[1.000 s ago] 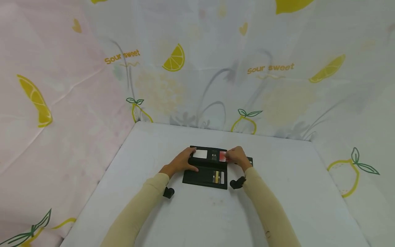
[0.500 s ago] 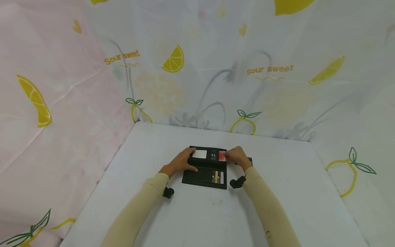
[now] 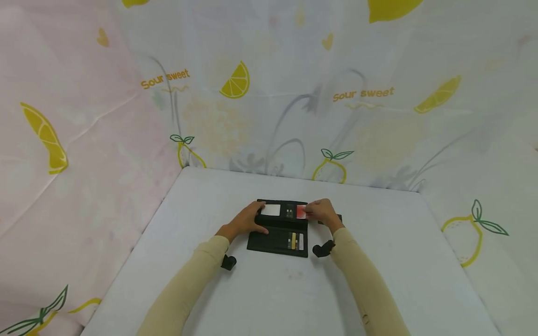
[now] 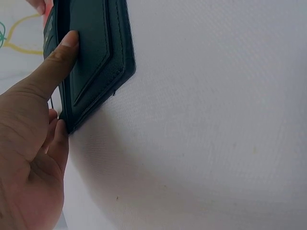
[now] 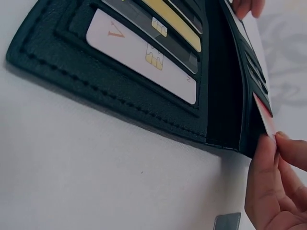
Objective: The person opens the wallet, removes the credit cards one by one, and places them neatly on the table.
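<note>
A long black wallet [image 3: 279,228] lies unfolded on the white table [image 3: 273,289]. My left hand [image 3: 245,219] grips its left end, thumb on the leather [image 4: 84,57], fingers curled under the edge. My right hand [image 3: 321,211] pinches a red card [image 3: 301,212] at the right end of the far flap; in the right wrist view the red card [image 5: 265,116] sits partly inside a slot. The near flap holds a white card [image 5: 139,55], a yellow card [image 5: 177,26] and others. A white panel [image 3: 271,210] shows on the far flap.
A small dark flat object [image 3: 338,218] lies on the table just right of my right hand, its corner seen as a grey object [image 5: 226,222]. Cloth walls [image 3: 269,93] printed with lemons close in the table at the back and both sides.
Hands and wallet keep their places. The red card has barely shifted in the slot; the view has drifted slightly.
</note>
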{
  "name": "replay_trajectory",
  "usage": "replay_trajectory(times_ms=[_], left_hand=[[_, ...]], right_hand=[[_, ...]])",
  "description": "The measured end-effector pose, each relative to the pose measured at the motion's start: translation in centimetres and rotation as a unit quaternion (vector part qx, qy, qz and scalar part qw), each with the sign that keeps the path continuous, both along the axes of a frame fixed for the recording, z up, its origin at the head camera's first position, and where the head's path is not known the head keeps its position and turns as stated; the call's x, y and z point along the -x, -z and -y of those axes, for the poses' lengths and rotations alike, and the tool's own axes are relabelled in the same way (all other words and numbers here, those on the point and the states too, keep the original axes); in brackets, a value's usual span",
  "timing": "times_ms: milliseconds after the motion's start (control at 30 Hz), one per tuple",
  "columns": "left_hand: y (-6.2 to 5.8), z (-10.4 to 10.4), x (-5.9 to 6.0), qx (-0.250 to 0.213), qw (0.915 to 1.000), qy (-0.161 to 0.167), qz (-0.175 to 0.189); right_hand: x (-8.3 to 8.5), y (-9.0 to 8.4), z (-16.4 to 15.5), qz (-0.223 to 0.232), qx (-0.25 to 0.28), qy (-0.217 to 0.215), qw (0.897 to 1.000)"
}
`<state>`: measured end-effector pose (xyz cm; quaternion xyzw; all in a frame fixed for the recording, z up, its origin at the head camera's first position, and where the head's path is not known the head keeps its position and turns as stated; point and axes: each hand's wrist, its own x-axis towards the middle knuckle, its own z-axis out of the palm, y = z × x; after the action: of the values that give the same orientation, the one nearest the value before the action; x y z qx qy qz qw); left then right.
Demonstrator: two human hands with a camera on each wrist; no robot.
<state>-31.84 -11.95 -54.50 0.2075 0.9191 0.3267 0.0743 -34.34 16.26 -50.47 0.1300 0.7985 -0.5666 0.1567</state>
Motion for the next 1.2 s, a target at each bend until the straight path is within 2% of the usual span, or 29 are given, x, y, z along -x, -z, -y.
replay_trajectory(times_ms=[300,500,667,833,1000,1200], left_hand=[[0.4,0.2,0.3,-0.006,0.9999,-0.003,0.01],[0.6,0.3,0.3,-0.021,0.9998,0.001,-0.004],[0.4,0.4,0.3,-0.014,0.9998,0.007,0.01],[0.4,0.2,0.1,-0.015,0.9998,-0.002,0.012],[0.5,0.2,0.2,-0.01,0.9999,0.002,-0.004],[0.3,0.3,0.2,-0.018,0.9998,0.001,0.007]], right_hand=[[-0.6,0.8,-2.3,-0.02,-0.024,-0.01,0.999],[-0.8,1.0,-3.8,-0.026,-0.006,-0.004,1.0],[-0.7,1.1,-5.1,-0.019,0.005,0.009,1.0],[-1.1,1.2,-7.3,-0.033,0.038,0.014,0.999],[-1.6,1.0,-9.8,-0.044,0.021,0.013,0.999],[-2.5,0.8,-12.5,-0.043,0.035,0.038,0.998]])
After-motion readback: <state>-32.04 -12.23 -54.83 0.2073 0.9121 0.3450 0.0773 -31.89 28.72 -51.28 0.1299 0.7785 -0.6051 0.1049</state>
